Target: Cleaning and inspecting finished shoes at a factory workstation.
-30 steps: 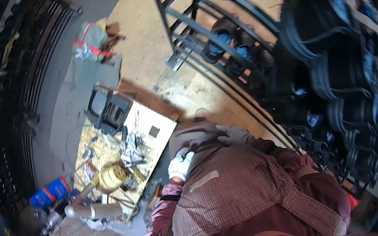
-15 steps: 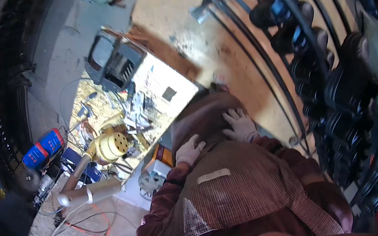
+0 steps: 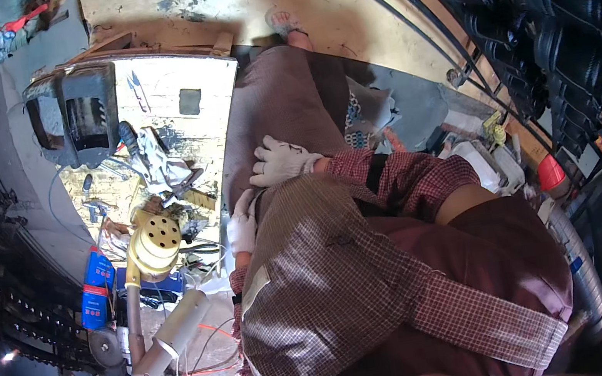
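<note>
My right hand (image 3: 281,160), in a white knit glove, rests on my brown-clad thigh (image 3: 275,94) with its fingers apart. Lower and to the left is my left hand (image 3: 242,224), gloved the same way. Its fingers lie stretched out along the edge of my checked apron (image 3: 309,241), by the worktable. Neither hand shows anything in its grasp. Beside them stands the brightly lit worktable (image 3: 212,84), bearing a crumpled whitish cloth (image 3: 157,163), a dark hollow casing (image 3: 76,116) and a pair of slim snips (image 3: 138,92).
A cream lamp head (image 3: 155,245) on a jointed arm (image 3: 175,335) hangs over the table's near end. Blue-and-red containers (image 3: 98,288) stand left of it. Racks of black shoes (image 3: 569,54) line the right. Loose cables (image 3: 193,352) trail below the lamp.
My view has turned, so the table and lamp appear at a different angle. My right hand has come closer to my left, and both remain on my lap.
</note>
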